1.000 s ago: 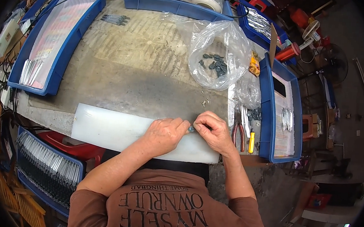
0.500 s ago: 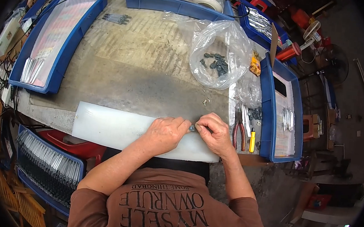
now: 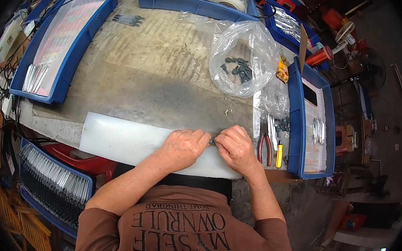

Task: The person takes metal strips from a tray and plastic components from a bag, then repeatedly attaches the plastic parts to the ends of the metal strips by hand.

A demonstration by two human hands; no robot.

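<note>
Above a long white plastic board [image 3: 118, 136] at the table's front edge, my two hands meet. My left hand [image 3: 183, 147] is closed, its thumb and forefinger pinching a small dark part [image 3: 211, 142], mostly hidden by the fingers. My right hand [image 3: 235, 148] is closed too, its fingertips pressed together at the right end of that part. Just beyond my right hand lie a few tiny metal pieces [image 3: 228, 111]. Right of it are red-handled pliers [image 3: 265, 149] and a yellow-handled screwdriver [image 3: 279, 155].
An open clear plastic bag [image 3: 219, 79] holds dark small parts [image 3: 242, 71]. Blue trays stand left [image 3: 75, 62], right [image 3: 297, 129] and at the back [image 3: 187, 6]. Metal pieces [image 3: 128, 19] lie at the far left. Below left, a blue crate [image 3: 58, 168] holds rows of metal rods.
My right fingers have curled in and turned a little at the small part. My left hand has stayed nearly still.
</note>
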